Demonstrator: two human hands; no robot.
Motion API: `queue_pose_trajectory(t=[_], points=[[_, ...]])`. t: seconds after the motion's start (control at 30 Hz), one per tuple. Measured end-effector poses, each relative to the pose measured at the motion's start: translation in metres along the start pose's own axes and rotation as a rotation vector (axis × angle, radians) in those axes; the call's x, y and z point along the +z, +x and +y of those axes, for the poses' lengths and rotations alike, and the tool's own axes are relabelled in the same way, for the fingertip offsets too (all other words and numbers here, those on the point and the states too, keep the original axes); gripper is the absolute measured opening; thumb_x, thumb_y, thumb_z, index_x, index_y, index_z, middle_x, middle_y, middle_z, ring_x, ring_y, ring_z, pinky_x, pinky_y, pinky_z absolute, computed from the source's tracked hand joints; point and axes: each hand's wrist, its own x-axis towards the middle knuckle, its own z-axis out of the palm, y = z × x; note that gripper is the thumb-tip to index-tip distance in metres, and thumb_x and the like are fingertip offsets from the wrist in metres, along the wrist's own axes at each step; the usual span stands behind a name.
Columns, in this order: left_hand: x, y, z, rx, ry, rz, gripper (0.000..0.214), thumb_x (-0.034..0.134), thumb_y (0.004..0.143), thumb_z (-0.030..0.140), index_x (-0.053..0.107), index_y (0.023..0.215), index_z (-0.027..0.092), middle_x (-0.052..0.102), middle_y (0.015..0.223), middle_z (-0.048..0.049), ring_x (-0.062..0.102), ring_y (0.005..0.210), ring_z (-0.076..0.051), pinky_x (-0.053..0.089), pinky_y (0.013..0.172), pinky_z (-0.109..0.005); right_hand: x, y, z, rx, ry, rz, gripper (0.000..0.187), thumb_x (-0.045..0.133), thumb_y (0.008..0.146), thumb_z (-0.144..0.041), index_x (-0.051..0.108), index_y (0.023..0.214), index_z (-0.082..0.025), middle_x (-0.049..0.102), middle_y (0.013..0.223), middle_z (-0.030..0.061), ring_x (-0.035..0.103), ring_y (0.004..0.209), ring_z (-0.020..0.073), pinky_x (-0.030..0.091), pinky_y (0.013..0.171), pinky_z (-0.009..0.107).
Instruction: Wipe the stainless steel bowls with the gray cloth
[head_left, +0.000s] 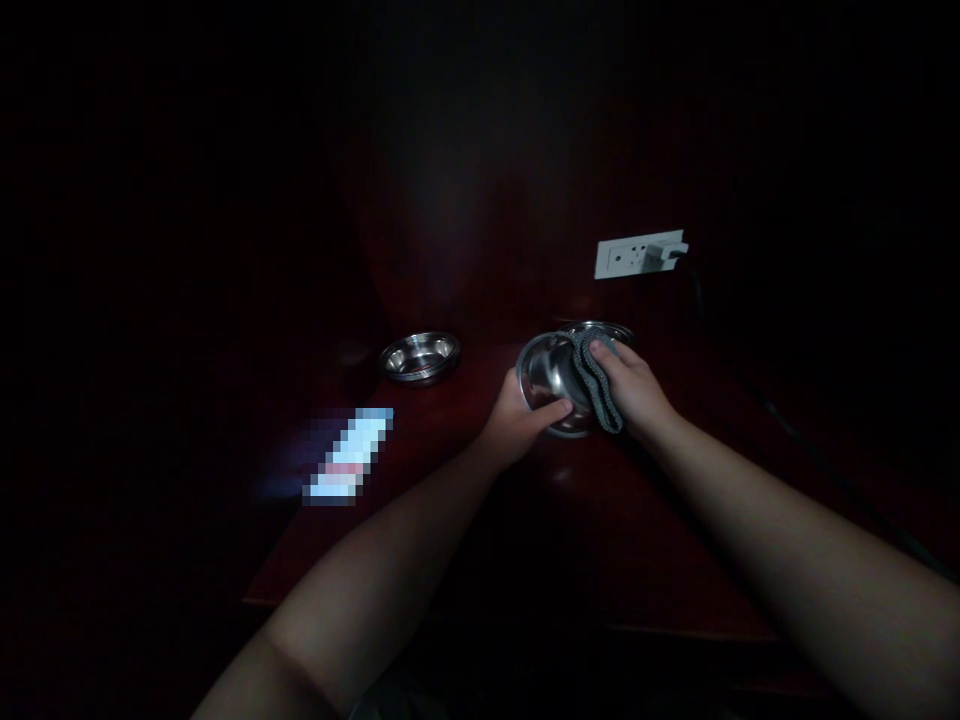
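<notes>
In a dim room my left hand grips the near rim of a steel bowl, tilted toward me above a dark red table. My right hand presses a grey cloth against the bowl's right side, fingers closed on the cloth. A second steel bowl sits just behind the held one, mostly hidden by it.
Another steel bowl rests on the table to the left. A bright blurred rectangle lies near the table's left edge. A white wall socket with a plug and dark cable is at the back right.
</notes>
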Motion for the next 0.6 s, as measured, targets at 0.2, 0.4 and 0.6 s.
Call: queue_pose_trajectory(t=[0.2,0.4,0.6], points=[[-0.003,0.004,0.0,0.019,0.018,0.017,0.061,0.075,0.059,0.022,0.043,0.111,0.017,0.059,0.107,-0.0106,0.057,0.098,-0.025,0.042,0.088,-0.045,0.002,0.001,0.006,0.071,0.064,-0.044,0.049,0.059,0.068,-0.058,0.063,0.101,-0.022,0.067,0.095,0.0035,0.061,0.089,0.0212,0.046,0.084,0.037],[-0.002,0.001,0.004,0.005,0.011,0.079,0.059,0.074,0.059,0.023,0.044,0.11,0.017,0.059,0.107,-0.0097,0.057,0.099,-0.025,0.041,0.088,-0.044,0.004,-0.001,0.002,0.046,0.025,-0.073,0.048,0.057,0.07,-0.058,0.061,0.101,-0.021,0.066,0.096,0.004,0.06,0.09,0.0211,0.045,0.084,0.036],[-0.002,0.0,0.011,-0.02,-0.016,0.111,0.051,0.068,0.063,0.024,0.048,0.109,0.017,0.06,0.102,-0.0077,0.056,0.095,-0.023,0.042,0.086,-0.04,0.004,-0.006,-0.006,-0.013,-0.026,-0.114,0.045,0.054,0.073,-0.056,0.06,0.1,-0.02,0.066,0.094,0.0042,0.06,0.088,0.0199,0.044,0.082,0.035]])
